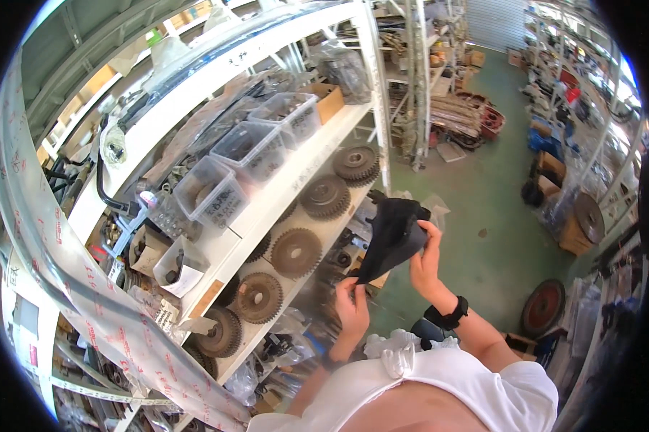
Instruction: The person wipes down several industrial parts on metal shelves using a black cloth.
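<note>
In front of my body I hold up a black piece, broad at the top and tapering to a point at its lower left. It looks like cloth or a thin moulded cover; I cannot tell which. My left hand pinches the lower left tip between thumb and fingers. My right hand, below which a black wristband shows, grips the right edge with the fingers partly behind it. Just left of the piece, metal gears lie on a white shelf.
Clear plastic bins and a cardboard box stand on the shelf above the gears. Wrapped parts fill the lower shelf. Across the green aisle floor are more laden racks, a cardboard box with a round disc, and a reddish wheel.
</note>
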The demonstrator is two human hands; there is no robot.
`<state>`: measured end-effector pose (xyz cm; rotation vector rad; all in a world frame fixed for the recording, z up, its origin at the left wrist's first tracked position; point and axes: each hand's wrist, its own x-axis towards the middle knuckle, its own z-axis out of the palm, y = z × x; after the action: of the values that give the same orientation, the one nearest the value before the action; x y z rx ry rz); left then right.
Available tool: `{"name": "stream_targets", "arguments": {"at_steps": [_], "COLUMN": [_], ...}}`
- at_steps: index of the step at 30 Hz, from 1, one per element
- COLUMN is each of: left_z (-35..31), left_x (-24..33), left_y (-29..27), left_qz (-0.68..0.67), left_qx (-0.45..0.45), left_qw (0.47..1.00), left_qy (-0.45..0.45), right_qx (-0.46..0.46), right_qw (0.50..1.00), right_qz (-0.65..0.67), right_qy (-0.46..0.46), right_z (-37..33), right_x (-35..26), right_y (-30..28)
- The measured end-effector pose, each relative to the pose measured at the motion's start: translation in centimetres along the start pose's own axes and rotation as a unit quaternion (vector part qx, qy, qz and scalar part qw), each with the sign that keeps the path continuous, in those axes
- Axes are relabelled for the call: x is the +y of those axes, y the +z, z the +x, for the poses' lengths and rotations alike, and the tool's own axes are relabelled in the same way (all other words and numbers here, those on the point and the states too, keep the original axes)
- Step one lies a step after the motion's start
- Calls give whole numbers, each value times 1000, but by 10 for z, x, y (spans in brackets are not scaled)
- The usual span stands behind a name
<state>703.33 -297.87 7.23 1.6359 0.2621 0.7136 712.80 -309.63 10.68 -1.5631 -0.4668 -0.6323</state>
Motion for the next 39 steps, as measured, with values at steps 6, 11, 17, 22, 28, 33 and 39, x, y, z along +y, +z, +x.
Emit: {"name": "stream_targets", "arguments": {"at_steps": [6, 11, 17, 22, 28, 33, 39], "left_z": [57, 129, 178, 163, 169, 192, 196], "left_x": [-3, 49, 93, 78, 76, 104, 124], "left_y": [-6, -29, -10, -2, 4, -6, -52], "left_qz": [120, 394, 485, 552, 580, 595, 614], "left_qx": [201, 262, 277, 322, 314, 335, 407], "left_qw": [958, 835, 803, 742, 743, 708, 641], "left_qy": [164, 280, 207, 205, 113, 181, 213], "right_qx": [-164, -213, -206, -244, -198, -143, -132], "right_qw": [968, 944, 923, 903, 901, 906, 859], "right_qz": [186, 207, 229, 266, 303, 232, 183], "right_qy": [-28, -145, -230, -232, -240, -324, -460], "right_z": [73, 124, 169, 170, 175, 224, 229], "right_x": [9, 3, 6, 13, 31, -15, -86], "right_y": [62, 106, 118, 126, 147, 177, 240]}}
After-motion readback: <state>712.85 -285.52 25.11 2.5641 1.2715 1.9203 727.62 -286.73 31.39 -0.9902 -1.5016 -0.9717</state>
